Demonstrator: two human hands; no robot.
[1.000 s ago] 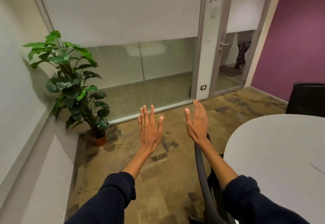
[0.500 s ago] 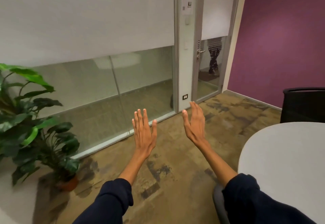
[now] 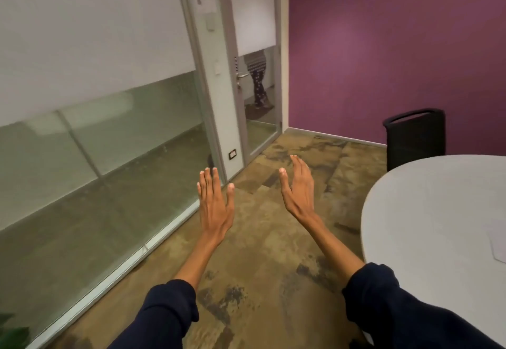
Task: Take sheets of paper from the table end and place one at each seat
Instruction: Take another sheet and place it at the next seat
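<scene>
My left hand [image 3: 214, 203] and my right hand [image 3: 298, 187] are both stretched out flat over the carpet, fingers extended, holding nothing. The rounded end of a grey table [image 3: 427, 222] lies to the right of my right arm. A white sheet of paper [image 3: 499, 244] rests on it at the right edge of the view, well away from both hands. A black chair [image 3: 416, 137] stands behind the table's far end, against the purple wall.
A glass partition [image 3: 95, 143] with a frosted band runs along the left. A glass door [image 3: 257, 69] stands in the corner, with a person's legs visible behind it. A few plant leaves [image 3: 13, 335] show at the bottom left. Patterned brown carpet covers the floor.
The view has swung to the right: the potted plant has slid out at the left, and more of the purple wall, chair and table has come in. Both hands stay raised and empty.
</scene>
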